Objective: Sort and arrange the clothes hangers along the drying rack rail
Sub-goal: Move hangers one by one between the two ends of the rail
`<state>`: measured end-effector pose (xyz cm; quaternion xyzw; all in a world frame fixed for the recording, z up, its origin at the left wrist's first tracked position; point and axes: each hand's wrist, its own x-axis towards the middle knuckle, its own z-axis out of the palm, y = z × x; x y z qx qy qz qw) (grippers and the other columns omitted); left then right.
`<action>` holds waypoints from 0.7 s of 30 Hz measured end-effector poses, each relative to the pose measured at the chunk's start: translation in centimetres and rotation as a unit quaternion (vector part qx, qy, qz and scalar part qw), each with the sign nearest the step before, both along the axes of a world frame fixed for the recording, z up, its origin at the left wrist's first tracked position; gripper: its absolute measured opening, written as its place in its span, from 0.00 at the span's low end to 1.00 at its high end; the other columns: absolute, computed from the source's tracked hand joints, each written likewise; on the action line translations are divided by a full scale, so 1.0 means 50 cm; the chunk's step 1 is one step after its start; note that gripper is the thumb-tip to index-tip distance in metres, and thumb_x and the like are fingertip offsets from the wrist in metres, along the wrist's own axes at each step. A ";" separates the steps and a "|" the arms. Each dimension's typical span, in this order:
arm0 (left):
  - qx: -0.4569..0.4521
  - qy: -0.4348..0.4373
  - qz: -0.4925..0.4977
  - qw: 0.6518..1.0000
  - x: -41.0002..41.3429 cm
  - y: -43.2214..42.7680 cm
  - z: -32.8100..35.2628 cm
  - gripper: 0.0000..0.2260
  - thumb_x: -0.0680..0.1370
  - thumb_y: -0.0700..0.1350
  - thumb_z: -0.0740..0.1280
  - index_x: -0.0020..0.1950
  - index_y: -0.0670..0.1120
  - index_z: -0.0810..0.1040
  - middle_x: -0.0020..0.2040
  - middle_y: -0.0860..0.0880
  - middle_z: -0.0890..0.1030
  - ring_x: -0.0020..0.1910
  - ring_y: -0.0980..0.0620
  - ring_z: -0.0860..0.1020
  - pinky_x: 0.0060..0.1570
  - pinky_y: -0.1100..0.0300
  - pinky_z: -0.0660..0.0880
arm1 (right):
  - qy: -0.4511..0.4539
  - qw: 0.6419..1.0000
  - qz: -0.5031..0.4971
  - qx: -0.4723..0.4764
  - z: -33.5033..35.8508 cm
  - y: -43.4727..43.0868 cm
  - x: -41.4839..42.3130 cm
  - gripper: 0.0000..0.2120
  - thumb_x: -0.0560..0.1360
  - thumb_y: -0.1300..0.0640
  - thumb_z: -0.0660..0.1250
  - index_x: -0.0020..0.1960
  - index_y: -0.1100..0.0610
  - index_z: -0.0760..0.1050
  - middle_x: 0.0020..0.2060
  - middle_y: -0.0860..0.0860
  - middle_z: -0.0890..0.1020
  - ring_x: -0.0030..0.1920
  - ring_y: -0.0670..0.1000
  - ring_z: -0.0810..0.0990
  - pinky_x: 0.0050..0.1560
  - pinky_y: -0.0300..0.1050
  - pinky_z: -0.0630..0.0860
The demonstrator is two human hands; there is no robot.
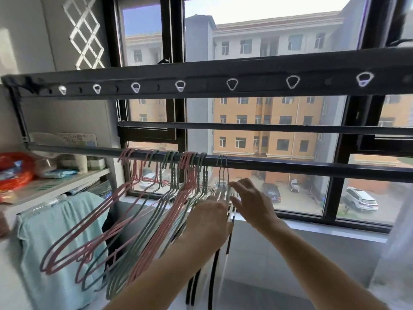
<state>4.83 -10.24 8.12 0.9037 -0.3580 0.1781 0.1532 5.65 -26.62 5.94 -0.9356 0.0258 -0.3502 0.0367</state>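
Observation:
A dark drying rack rail (290,165) runs across in front of the window. Several pink hangers (93,222) and grey-green hangers (136,233) hang bunched on its left half. To their right hang a few thin metal hangers (223,173) with dark lower bars. My left hand (207,220) is at the shoulders of these thin hangers, fingers curled round them. My right hand (250,200) reaches in from the right, fingertips pinching the neck of a thin hanger just below the rail.
An upper black bar with white ring holes (232,83) crosses above. A second thin rail (268,128) lies behind. A shelf with bags (55,184) and a pale green cloth (60,238) stand at left. The window sill (324,229) runs behind my arms.

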 end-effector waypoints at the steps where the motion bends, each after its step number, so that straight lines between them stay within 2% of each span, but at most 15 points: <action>1: -0.006 -0.004 -0.003 1.000 0.002 -0.005 -0.004 0.16 0.73 0.50 0.68 0.57 0.44 0.75 0.51 0.45 0.78 0.51 0.45 0.77 0.51 0.53 0.75 | -0.011 1.000 0.006 -0.025 0.005 -0.005 0.000 0.17 0.74 0.52 0.67 0.61 0.54 0.72 0.57 0.54 0.77 0.40 0.56 0.83 0.36 0.48 0.82; 4: -0.030 -0.020 0.006 0.999 0.006 -0.020 0.005 0.08 0.74 0.43 0.65 0.52 0.43 0.76 0.47 0.45 0.80 0.46 0.45 0.80 0.46 0.55 0.78 | -0.041 0.995 0.008 -0.092 0.019 -0.026 -0.003 0.14 0.73 0.53 0.69 0.57 0.56 0.74 0.52 0.54 0.82 0.35 0.54 0.84 0.30 0.45 0.81; 7: -0.056 -0.038 0.006 0.998 0.014 -0.042 0.033 0.05 0.76 0.43 0.62 0.49 0.44 0.75 0.42 0.47 0.80 0.40 0.46 0.80 0.37 0.57 0.75 | -0.067 0.992 -0.031 -0.099 0.042 -0.060 -0.013 0.16 0.72 0.53 0.70 0.58 0.55 0.73 0.45 0.52 0.85 0.34 0.54 0.84 0.30 0.44 0.80; 10: -0.035 -0.050 -0.003 0.998 0.010 -0.081 0.059 0.05 0.76 0.42 0.62 0.50 0.44 0.74 0.39 0.47 0.77 0.36 0.47 0.75 0.34 0.57 0.70 | -0.058 0.991 -0.074 -0.098 0.061 -0.094 -0.026 0.16 0.75 0.51 0.65 0.62 0.52 0.72 0.47 0.52 0.85 0.41 0.54 0.85 0.36 0.47 0.82; 13: -0.027 0.013 -0.012 0.999 0.002 -0.125 0.079 0.05 0.75 0.41 0.63 0.50 0.44 0.73 0.35 0.50 0.73 0.36 0.48 0.73 0.33 0.57 0.67 | -0.065 0.985 -0.125 -0.099 0.063 -0.135 -0.053 0.16 0.76 0.49 0.63 0.62 0.51 0.73 0.52 0.53 0.84 0.48 0.54 0.84 0.43 0.47 0.81; 15: -0.016 0.070 -0.027 0.997 -0.004 -0.149 0.079 0.04 0.75 0.41 0.64 0.48 0.44 0.74 0.37 0.49 0.77 0.38 0.48 0.77 0.32 0.57 0.70 | -0.028 0.988 -0.139 -0.053 0.047 -0.167 -0.082 0.23 0.74 0.48 0.65 0.67 0.53 0.68 0.60 0.55 0.80 0.56 0.56 0.80 0.52 0.50 0.79; 17: 0.015 0.091 -0.035 0.995 -0.009 -0.159 0.060 0.04 0.74 0.42 0.64 0.48 0.44 0.76 0.39 0.47 0.80 0.40 0.47 0.79 0.37 0.55 0.75 | 0.048 0.987 -0.154 0.014 0.014 -0.195 -0.118 0.33 0.72 0.45 0.67 0.72 0.55 0.59 0.66 0.56 0.73 0.63 0.58 0.74 0.59 0.52 0.75; 19: 0.053 0.086 -0.052 0.993 -0.026 -0.167 0.018 0.05 0.76 0.44 0.64 0.49 0.46 0.75 0.40 0.48 0.79 0.39 0.48 0.77 0.38 0.55 0.74 | 0.141 0.970 -0.190 0.064 -0.037 -0.229 -0.182 0.40 0.70 0.39 0.67 0.74 0.55 0.54 0.69 0.55 0.68 0.67 0.56 0.69 0.64 0.52 0.71; 21: 0.077 0.063 -0.091 0.991 -0.049 -0.168 -0.041 0.03 0.76 0.44 0.62 0.49 0.48 0.74 0.37 0.50 0.76 0.36 0.49 0.75 0.35 0.57 0.71 | 0.226 0.946 -0.218 0.077 -0.095 -0.258 -0.267 0.44 0.68 0.35 0.66 0.75 0.53 0.52 0.71 0.53 0.65 0.69 0.54 0.66 0.66 0.51 0.68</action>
